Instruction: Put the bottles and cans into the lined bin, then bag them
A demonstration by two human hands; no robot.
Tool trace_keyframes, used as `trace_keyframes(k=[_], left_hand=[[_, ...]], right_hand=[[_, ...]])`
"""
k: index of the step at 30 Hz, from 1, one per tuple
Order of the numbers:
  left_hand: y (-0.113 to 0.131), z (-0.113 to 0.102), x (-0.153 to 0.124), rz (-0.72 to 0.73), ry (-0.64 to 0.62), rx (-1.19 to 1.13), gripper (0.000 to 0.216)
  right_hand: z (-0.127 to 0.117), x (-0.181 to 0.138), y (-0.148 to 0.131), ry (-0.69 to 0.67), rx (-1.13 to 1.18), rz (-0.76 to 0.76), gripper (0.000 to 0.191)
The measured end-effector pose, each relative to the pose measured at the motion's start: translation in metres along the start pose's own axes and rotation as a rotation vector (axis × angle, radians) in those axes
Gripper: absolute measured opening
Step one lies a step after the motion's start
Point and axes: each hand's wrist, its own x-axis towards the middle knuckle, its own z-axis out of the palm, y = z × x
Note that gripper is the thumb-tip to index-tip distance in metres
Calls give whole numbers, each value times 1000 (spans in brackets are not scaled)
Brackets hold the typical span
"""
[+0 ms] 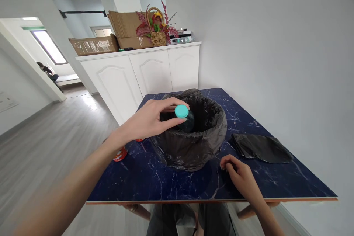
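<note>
A trash bin lined with a black plastic bag (190, 147) stands on the dark blue marbled table (138, 180). Over its opening, my left hand (152, 118) grips a bottle with a teal cap (181, 111) between thumb and fingers. The bottle's body looks dark against the bag, and its lower part is hard to make out. My right hand (238, 171) rests on the table to the right of the bin, fingers curled in, with nothing visible in them. Beyond it lies a folded black plastic bag (261, 148).
A red can (120, 155) stands at the table's left edge, partly behind my left forearm; another red item (139, 139) peeks out near the bin. Behind the table, a white cabinet (149, 72) bears cardboard boxes (95, 45) and a flower basket (158, 38). A wall rises on the right.
</note>
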Motion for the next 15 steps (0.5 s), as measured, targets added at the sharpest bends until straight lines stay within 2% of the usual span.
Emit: trace_keyframes(k=[5, 10, 15], left_hand=[[3, -6, -4, 52, -36, -24, 43], [0, -8, -9, 130, 95, -3, 30], [-6, -8, -13, 53, 157, 97, 26]], right_hand=[[1, 1, -1, 17, -5, -10, 22], [1, 0, 1, 18, -6, -23, 22], [2, 0, 3, 17, -7, -20, 23]])
